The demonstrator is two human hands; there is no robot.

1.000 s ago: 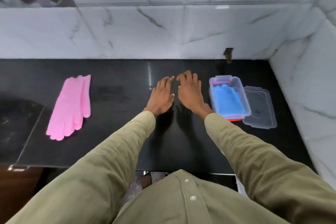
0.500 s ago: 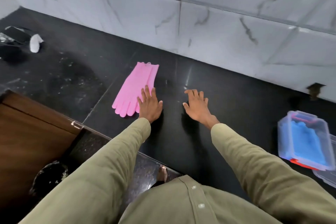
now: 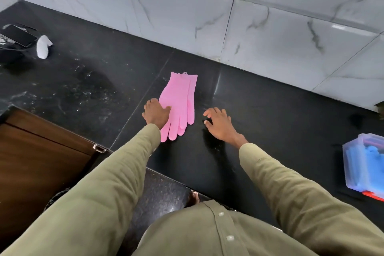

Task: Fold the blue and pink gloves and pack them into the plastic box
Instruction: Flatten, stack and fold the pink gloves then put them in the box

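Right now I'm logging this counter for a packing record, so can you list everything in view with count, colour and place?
pink gloves: a flat stack, pink, on the counter in the middle, cuffs toward the wall
blue gloves: count unclear, blue, inside the box
plastic box: one, clear, with a red piece under its near corner, right edge of the view
phone: one, dark, far left
white object: one, white, beside the phone
counter: one, black
wall tiles: white marble, behind the counter
wooden cabinet: brown, lower left
left hand: on the pink gloves' left edge, thumb on top
right hand: open, fingertips on the counter right of the gloves
sleeves: two, olive
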